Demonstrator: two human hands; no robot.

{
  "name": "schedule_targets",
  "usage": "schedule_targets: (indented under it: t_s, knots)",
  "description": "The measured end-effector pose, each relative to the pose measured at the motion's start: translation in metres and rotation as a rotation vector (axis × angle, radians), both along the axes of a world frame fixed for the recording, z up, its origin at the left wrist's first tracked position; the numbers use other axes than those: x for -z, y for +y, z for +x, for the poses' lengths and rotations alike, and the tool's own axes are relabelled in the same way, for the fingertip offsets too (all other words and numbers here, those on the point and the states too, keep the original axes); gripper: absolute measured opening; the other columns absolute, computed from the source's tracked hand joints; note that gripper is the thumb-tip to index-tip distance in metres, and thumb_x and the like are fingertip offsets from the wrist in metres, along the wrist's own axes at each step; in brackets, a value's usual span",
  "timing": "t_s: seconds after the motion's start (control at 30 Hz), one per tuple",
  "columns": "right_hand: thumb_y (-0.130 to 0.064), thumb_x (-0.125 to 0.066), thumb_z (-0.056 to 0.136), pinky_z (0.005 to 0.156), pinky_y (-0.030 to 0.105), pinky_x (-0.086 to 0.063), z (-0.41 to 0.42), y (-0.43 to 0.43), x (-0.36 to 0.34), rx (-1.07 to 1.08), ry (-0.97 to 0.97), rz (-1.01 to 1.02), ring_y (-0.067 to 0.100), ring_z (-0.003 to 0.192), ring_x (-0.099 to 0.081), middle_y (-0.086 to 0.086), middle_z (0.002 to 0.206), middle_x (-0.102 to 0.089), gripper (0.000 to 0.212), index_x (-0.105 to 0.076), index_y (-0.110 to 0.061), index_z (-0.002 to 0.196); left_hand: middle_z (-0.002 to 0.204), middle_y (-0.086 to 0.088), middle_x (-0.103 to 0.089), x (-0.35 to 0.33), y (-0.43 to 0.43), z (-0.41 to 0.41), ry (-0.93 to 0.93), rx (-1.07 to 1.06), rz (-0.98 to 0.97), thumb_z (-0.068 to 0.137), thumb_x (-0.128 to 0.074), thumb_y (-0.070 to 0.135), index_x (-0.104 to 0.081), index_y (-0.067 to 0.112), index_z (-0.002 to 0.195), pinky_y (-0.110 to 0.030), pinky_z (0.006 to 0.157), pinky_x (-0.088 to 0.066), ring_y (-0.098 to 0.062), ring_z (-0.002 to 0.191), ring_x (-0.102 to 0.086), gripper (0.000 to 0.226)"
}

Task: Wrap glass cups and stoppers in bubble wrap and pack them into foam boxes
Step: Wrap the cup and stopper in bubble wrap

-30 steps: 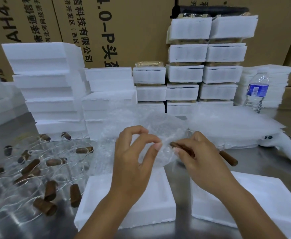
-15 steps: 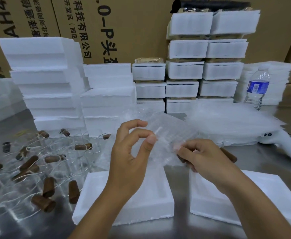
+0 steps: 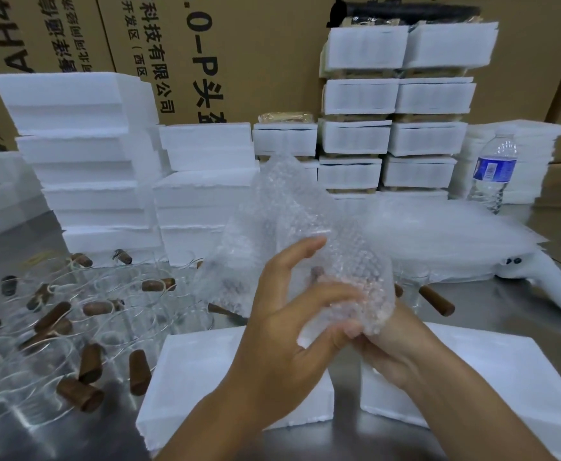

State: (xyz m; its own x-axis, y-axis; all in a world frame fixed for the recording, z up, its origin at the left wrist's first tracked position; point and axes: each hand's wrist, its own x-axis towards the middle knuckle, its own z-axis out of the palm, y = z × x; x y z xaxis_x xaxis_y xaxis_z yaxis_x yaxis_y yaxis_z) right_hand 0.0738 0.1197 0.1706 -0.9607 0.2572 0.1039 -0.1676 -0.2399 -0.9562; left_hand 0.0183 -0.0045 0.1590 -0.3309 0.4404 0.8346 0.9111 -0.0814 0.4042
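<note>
Both hands hold a sheet of clear bubble wrap (image 3: 292, 211) above the table. My left hand (image 3: 292, 314) curls round its lower part from the left. My right hand (image 3: 392, 341) grips it from below, mostly hidden behind the wrap and the left hand. A brown stopper (image 3: 317, 272) shows dimly inside the fold. Two open foam boxes lie below the hands, the left foam box (image 3: 199, 371) and the right foam box (image 3: 505, 377). Several glass cups (image 3: 39, 354) and brown stoppers (image 3: 81, 394) lie scattered at the left.
Stacks of white foam boxes (image 3: 82, 154) rise behind, with packed stacks (image 3: 395, 94) at the right. A pile of bubble wrap sheets (image 3: 445, 237), a water bottle (image 3: 493, 171), a white handheld tool (image 3: 558, 287) and a loose stopper (image 3: 437, 299) sit at the right. Cardboard cartons form the back wall.
The bubble wrap has been lifted and folded up round the stopper. My left hand went from a pinch at the sheet's edge to a grip round the bundle; my right hand slid beneath it.
</note>
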Motion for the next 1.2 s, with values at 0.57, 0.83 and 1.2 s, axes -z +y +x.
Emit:
schedule_targets:
  t_s: [0.57, 0.83, 1.2]
  knots:
    - [0.006, -0.051, 0.091, 0.075, 0.037, -0.04, 0.002, 0.019, 0.005, 0.2, -0.147, 0.247, 0.026, 0.082, -0.044, 0.012, 0.084, -0.045, 0.02, -0.049, -0.013, 0.097, 0.071, 0.015, -0.067, -0.017, -0.025, -0.039, -0.703, -0.062, 0.211, 0.066, -0.06, 0.05, -0.06, 0.035, 0.098, -0.013, 0.068, -0.05, -0.002, 0.073, -0.063, 0.035]
    - [-0.006, -0.064, 0.07, 0.036, 0.012, -0.026, 0.01, 0.022, -0.006, 0.028, -0.062, 0.023, 0.007, 0.037, -0.031, -0.002, 0.043, -0.039, 0.031, -0.054, -0.019, 0.043, 0.062, 0.007, -0.057, -0.015, -0.033, -0.041, -0.956, 0.245, -0.038, 0.069, -0.077, 0.029, -0.064, 0.023, 0.066, -0.011, 0.057, -0.041, -0.004, 0.058, -0.053, 0.015]
    - [0.009, -0.044, 0.093, 0.033, 0.012, -0.03, 0.011, 0.017, -0.007, 0.006, -0.109, 0.169, 0.001, 0.032, -0.036, -0.008, 0.037, -0.044, 0.067, -0.059, -0.02, 0.035, 0.084, -0.006, -0.064, -0.013, -0.028, -0.036, -1.204, 0.312, -0.06, 0.061, -0.074, 0.015, -0.059, 0.009, 0.089, -0.018, 0.065, -0.044, -0.011, 0.071, -0.06, 0.033]
